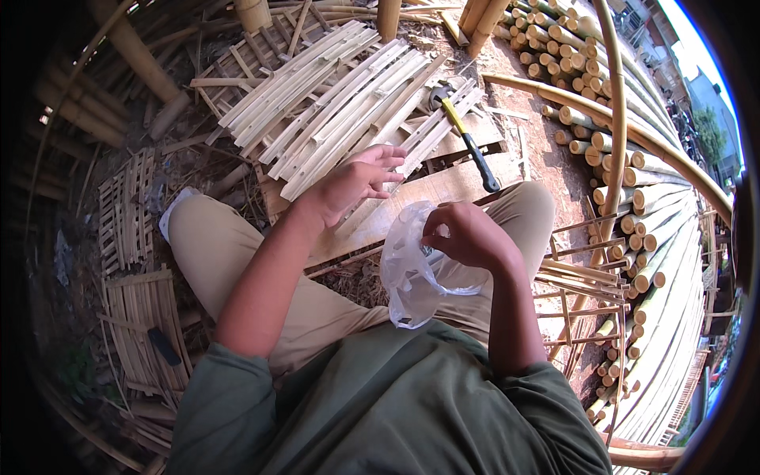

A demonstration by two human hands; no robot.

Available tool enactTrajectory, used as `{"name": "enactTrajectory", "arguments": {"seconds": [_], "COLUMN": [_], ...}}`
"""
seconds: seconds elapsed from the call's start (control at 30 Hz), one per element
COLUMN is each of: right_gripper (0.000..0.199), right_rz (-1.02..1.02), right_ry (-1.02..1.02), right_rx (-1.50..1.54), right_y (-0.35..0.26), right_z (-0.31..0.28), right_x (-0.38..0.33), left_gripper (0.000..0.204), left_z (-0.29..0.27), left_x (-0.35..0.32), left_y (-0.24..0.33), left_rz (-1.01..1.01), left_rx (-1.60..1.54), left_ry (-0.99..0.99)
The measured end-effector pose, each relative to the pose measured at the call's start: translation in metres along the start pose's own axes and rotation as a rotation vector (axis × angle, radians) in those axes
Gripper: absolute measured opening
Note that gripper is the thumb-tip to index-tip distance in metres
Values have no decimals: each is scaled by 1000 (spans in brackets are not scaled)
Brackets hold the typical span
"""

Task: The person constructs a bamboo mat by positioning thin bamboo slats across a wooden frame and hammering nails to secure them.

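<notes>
My left hand (360, 184) is raised over the near ends of the pale bamboo slats (348, 103), its fingers apart and nothing visible in them. Over my right thigh, my right hand (473, 236) is closed with bent fingers at the mouth of a thin translucent plastic bag (408, 265). The bag hangs down between my legs. Whatever it contains is too blurred to make out. Just beyond my right knee lies a hammer (469, 141) with a yellow and black handle, its head resting among the slats. A flat wooden board (380, 218) lies in front of me.
Long bamboo poles (649, 214) are stacked on the right, and a bent pole (617, 119) crosses before them. Thin slatted frames (582, 293) stand by my right knee. On the left are slatted panels (146, 317), one with a dark object (164, 347) on it. Upright bamboo posts (388, 20) stand ahead.
</notes>
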State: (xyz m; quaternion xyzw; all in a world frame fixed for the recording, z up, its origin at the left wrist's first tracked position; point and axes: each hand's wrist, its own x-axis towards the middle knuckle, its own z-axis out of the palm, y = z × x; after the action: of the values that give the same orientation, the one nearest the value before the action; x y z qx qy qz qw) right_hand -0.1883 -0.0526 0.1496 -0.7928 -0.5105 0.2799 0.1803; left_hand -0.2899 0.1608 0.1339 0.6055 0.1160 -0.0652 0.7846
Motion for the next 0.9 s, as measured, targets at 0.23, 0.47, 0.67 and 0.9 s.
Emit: {"name": "enactTrajectory", "arguments": {"seconds": [0.23,0.47,0.67,0.9], "right_gripper": [13,15,12,16], "right_rz": [-32,-39,-13,-161], "right_ry": [-217,-377,-448,-480], "right_rx": [-41,-290,-304,-510], "right_y": [82,96,116,123], "right_z": [126,164,187,197], "right_x": [26,44,50,52], "left_gripper": [55,52,49,47], "left_z": [1,-2,1,-1], "left_x": [9,4,7,5], "left_y": [-4,-2,-3,-6], "left_rz": [-44,-47,-49,-71], "left_rx": [34,66,80,122], "left_ry": [51,72,75,104]}}
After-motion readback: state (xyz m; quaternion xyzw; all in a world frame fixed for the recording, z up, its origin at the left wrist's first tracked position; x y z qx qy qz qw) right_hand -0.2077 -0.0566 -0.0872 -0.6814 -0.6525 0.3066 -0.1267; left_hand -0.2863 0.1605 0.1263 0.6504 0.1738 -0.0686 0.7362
